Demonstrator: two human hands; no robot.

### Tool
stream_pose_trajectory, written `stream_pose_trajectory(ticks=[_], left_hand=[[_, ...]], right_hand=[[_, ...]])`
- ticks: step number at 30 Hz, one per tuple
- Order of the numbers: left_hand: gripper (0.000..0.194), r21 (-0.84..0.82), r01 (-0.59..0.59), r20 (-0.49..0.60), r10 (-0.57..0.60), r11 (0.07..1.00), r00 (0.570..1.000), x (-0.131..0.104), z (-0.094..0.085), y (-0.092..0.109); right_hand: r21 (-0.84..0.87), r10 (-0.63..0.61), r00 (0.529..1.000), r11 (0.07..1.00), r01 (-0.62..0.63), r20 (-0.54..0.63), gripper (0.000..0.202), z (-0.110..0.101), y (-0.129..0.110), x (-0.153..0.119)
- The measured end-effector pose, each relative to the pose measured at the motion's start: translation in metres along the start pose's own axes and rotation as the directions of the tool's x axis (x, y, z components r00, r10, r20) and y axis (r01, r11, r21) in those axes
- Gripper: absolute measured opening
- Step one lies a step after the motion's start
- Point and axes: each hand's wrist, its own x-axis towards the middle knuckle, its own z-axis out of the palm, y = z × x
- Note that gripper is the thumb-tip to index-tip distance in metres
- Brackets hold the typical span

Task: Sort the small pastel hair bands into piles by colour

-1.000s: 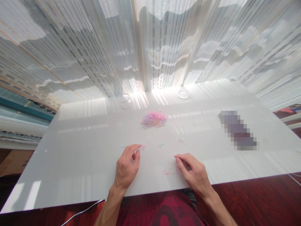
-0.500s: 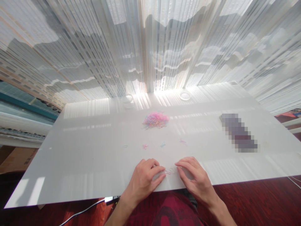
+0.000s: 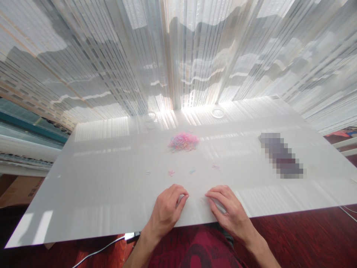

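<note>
My left hand (image 3: 169, 206) is at the front of the white table (image 3: 97, 190), its thumb and fingertips pressed together; whatever lies between them is too small to see. To its right, my right hand (image 3: 229, 206) rests with thumb and fingers apart, beside a faint pale strand (image 3: 202, 199) on the tabletop. Beyond both hands lie small separate pieces in a row: a pale green one (image 3: 147, 172), a pink one (image 3: 171, 173), a blue one (image 3: 192, 170) and a pale pink one (image 3: 215, 166). Farther back is a pile of thin pink, blue and yellow pieces (image 3: 183, 142).
Two clear round objects stand near the back edge, one left (image 3: 150, 117) and one right (image 3: 218, 112). A blurred dark oblong item (image 3: 281, 156) lies at the right. Sheer curtains (image 3: 178, 56) hang behind the table. A white cable (image 3: 97, 250) runs below the front edge.
My left hand has drawn its thumb and fingertips together and moved slightly up and left. The pink loop between the hands no longer shows. My right hand has barely moved.
</note>
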Motion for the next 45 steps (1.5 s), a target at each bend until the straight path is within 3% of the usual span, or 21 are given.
stream_pose_trajectory(ticks=[5,8,14,21,45], left_hand=[[0.013,0.129,0.11,-0.206,-0.082,0.985,0.975,0.006,-0.026,-0.024],[0.016,0.193,0.179,-0.263,-0.124,0.965,0.957,0.014,-0.035,-0.035],[0.022,0.242,0.267,-0.217,-0.216,0.933,0.952,0.026,-0.03,-0.037],[0.02,0.249,0.302,-0.263,-0.236,0.92,0.935,0.027,-0.023,-0.035],[0.016,0.191,0.281,-0.297,-0.217,0.941,0.93,0.003,-0.031,-0.031]], right_hand=[[-0.001,-0.005,1.0,1.0,0.005,-0.009,0.019,0.001,-0.001,0.0],[-0.007,-0.007,1.0,1.0,0.007,-0.01,0.019,0.002,0.0,0.0],[0.002,0.006,1.0,1.0,-0.006,-0.022,0.019,0.003,0.0,0.001],[0.015,-0.008,1.0,1.0,0.008,-0.03,0.021,0.003,0.001,0.002],[0.023,-0.023,0.999,0.999,0.024,-0.038,0.021,0.004,0.004,0.001]])
